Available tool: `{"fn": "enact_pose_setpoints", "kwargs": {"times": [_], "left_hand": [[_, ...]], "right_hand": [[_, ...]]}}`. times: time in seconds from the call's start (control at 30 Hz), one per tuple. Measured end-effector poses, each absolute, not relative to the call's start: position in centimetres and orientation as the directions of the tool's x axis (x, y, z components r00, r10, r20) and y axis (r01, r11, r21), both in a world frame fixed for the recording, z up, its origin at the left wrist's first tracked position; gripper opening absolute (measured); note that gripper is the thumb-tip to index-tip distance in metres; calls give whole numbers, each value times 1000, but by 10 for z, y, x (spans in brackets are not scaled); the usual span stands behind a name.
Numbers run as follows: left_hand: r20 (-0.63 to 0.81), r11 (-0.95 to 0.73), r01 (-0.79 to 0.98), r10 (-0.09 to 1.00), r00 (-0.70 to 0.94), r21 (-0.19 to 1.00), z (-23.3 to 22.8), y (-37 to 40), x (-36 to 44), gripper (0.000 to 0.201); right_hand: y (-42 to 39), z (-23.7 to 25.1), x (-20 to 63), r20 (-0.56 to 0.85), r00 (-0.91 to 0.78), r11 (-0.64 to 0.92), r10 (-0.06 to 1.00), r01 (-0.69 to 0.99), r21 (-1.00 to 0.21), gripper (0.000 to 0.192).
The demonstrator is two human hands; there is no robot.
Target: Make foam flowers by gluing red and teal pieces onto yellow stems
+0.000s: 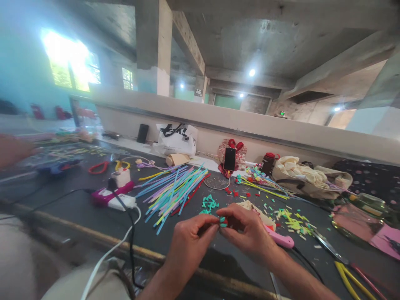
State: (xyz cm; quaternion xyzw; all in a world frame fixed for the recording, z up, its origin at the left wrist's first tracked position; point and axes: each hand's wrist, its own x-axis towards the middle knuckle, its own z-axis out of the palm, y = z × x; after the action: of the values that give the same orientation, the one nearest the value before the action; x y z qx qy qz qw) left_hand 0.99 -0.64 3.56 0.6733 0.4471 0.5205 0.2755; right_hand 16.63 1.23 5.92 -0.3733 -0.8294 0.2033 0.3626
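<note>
Left hand (189,243) and right hand (246,233) raised together just above the near edge of the dark worktable (78,208), wrists angled inward, fingers curled, fingertips meeting. Pinched between thumbs and forefingers of both: small teal straw pieces (222,221), at the contact point between the two hands, with something red tucked under the right fingers, too hidden to identify. Just beyond: loose pile of teal bits (208,204); pink-handled tool (279,239) beside right wrist; bundle of coloured straws (173,189) toward the table's middle.
</note>
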Motion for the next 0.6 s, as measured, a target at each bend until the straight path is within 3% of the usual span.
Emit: {"fn": "enact_pose_setpoints", "kwargs": {"times": [0.23,0.33,0.6], "left_hand": [[494,-494,257,867,71,831,33,-6,8,12],[495,-493,209,868,47,845,35,-8,9,9],[263,-263,-20,961,83,965,33,-7,13,6]], "right_hand": [[7,61,170,402,-472,600,784,409,-688,49],[3,63,176,389,-484,584,784,360,-728,48],[-8,75,180,447,-509,660,735,389,-643,39]]}}
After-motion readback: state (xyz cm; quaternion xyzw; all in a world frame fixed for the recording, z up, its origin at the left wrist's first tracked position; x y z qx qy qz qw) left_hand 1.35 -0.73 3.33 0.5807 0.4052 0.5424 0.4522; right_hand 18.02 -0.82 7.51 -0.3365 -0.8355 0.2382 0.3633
